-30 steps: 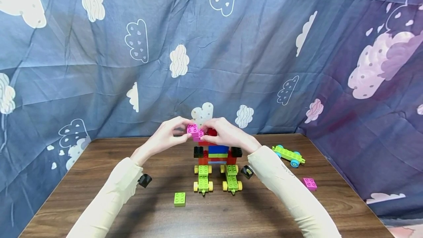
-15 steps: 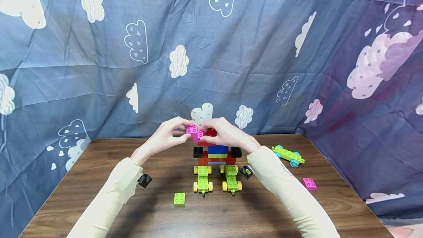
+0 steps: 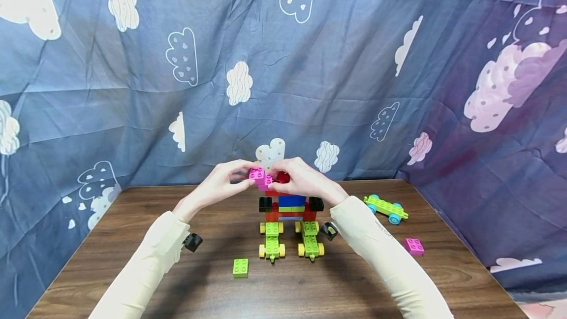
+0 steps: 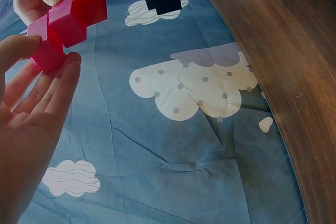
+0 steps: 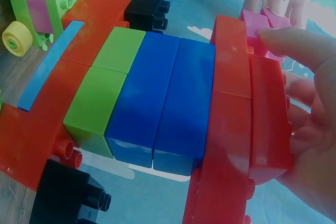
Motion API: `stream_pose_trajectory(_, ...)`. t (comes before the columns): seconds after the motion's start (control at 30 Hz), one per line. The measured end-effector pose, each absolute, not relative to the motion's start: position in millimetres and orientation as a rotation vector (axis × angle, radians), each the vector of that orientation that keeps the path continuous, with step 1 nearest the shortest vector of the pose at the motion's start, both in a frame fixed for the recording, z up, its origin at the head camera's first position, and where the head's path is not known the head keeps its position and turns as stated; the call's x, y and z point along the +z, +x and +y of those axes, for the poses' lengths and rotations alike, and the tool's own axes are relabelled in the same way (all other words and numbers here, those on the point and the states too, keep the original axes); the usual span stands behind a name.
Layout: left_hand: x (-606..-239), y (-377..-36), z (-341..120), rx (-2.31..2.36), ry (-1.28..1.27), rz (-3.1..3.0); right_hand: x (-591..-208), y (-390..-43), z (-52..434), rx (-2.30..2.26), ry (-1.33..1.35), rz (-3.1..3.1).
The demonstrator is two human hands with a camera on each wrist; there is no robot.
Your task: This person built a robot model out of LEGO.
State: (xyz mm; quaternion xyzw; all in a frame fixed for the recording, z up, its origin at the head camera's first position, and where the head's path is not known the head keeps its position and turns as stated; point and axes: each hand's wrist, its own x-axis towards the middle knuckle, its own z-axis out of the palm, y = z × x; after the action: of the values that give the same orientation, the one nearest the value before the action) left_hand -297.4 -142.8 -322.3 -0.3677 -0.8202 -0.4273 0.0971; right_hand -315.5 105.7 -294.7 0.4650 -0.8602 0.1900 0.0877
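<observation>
A figure of toy bricks (image 5: 157,93) stands upright on two green wheeled bases (image 3: 272,244). Blue, lime, red and black bricks make up its body. A lower pink brick (image 4: 68,22) joins its red top at the left shoulder side. My left hand (image 3: 226,181) pinches an upper pink brick (image 3: 257,175), stepped outward against the lower one; whether their studs are fully joined I cannot tell. My right hand (image 3: 301,178) holds the figure's top, thumb by the lower pink brick and other fingers behind a red brick (image 5: 270,114).
A loose lime brick (image 3: 240,268) lies in front of the figure to the left. At the right are a pink brick (image 3: 414,246) and a green car base (image 3: 385,207) with blue wheels. A patterned cloth (image 3: 354,87) hangs behind the wooden table (image 3: 212,294).
Both hands keep their places at the pink bricks. Only a very slight shift of the whole view shows; the bricks look the same.
</observation>
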Motion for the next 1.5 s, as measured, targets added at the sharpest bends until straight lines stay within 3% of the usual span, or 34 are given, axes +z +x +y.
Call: stream_pose_trajectory(1.5, -318, -294, -140, -1.099, -1.148, -2.41, -295, -315, 106, 0.609, 1.367, -2.597)
